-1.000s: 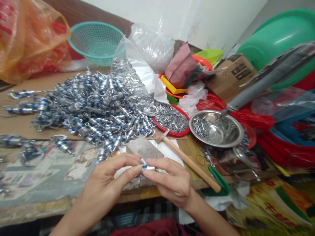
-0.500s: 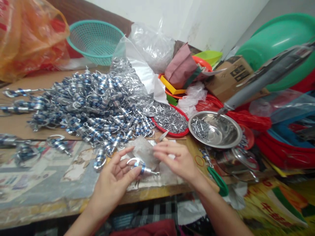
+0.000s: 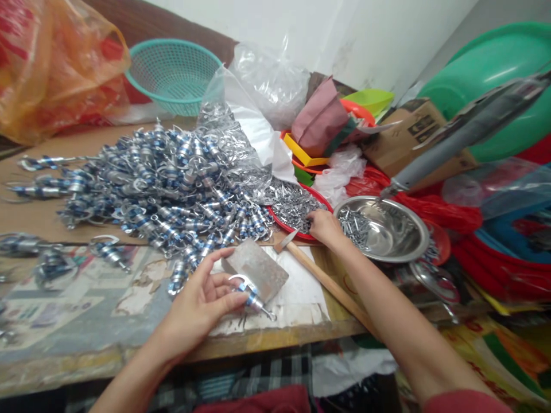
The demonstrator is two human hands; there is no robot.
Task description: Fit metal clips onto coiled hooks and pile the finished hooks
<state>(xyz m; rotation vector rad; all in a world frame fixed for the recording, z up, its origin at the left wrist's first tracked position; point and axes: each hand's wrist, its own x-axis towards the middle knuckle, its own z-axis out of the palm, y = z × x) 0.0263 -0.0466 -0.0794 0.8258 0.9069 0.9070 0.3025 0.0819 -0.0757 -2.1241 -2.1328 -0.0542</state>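
My left hand (image 3: 210,295) pinches a silver-and-blue metal fitting (image 3: 253,298) with a curved hook and a small ring at its end. The fitting is over the near edge of a grey metal block (image 3: 256,269). My right hand (image 3: 325,226) is at the near right rim of a red tray (image 3: 275,215), fingertips pressed together among small metal strips (image 3: 297,206); what they grip is hidden. A hammer (image 3: 318,272) with a wooden handle lies beside the block, its handle passing under my right forearm.
A large heap of similar fittings (image 3: 150,178) covers the left of the table, with several loose ones nearer. A steel bowl (image 3: 402,229) with metal pins stands right of the tray. A turquoise basket (image 3: 172,74) is at the back; a grey pole (image 3: 465,132) slants in from the right.
My right hand has left the hammer beside the block and moved up and right to the red tray. My left hand still holds the fitting, now tilted more downward.
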